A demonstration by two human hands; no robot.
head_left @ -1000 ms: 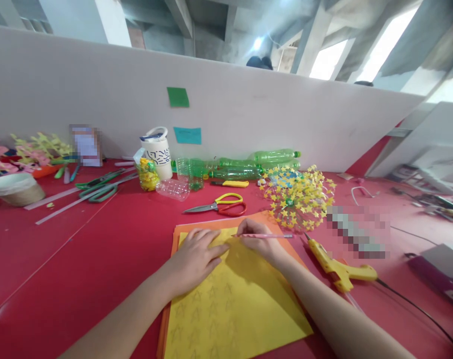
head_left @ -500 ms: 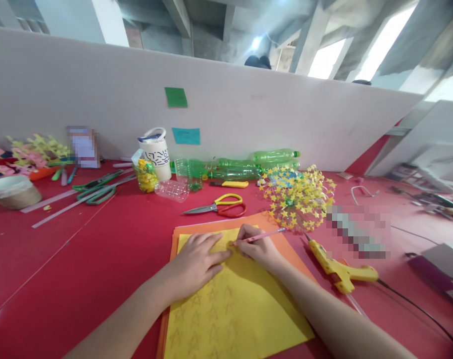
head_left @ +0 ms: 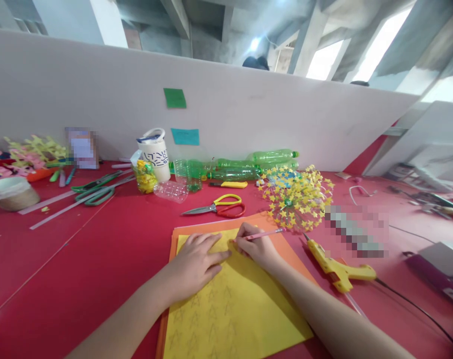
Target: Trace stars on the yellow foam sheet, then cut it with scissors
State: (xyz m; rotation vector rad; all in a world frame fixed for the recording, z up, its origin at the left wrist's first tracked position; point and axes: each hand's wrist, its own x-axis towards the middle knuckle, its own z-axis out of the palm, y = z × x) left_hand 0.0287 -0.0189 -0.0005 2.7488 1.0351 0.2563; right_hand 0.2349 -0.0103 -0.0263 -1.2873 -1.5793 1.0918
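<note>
A pink pencil (head_left: 263, 234) is pinched in my right hand (head_left: 257, 248), its tip near the upper part of a yellow sheet (head_left: 264, 309). My left hand (head_left: 200, 264) lies on the same sheet with its fingers spread, just left of the pencil tip. Rows of star outlines in pencil cover the sheet's left half; my left hand hides part of the paper. Under the yellow sheet, orange paper (head_left: 282, 249) sticks out at the top and left.
Scissors (head_left: 213, 207) and a yellow utility knife (head_left: 230, 184) lie beyond the paper. Green plastic bottles (head_left: 236, 172) and a white tumbler (head_left: 155, 157) stand along the partition. To the right are a yellow-star ornament (head_left: 297, 199) and a yellow glue gun (head_left: 337, 269) with its cord.
My right hand and the pencil have shifted very slightly on the sheet. My left hand stays flat in the same place. The whole view has moved a little.
</note>
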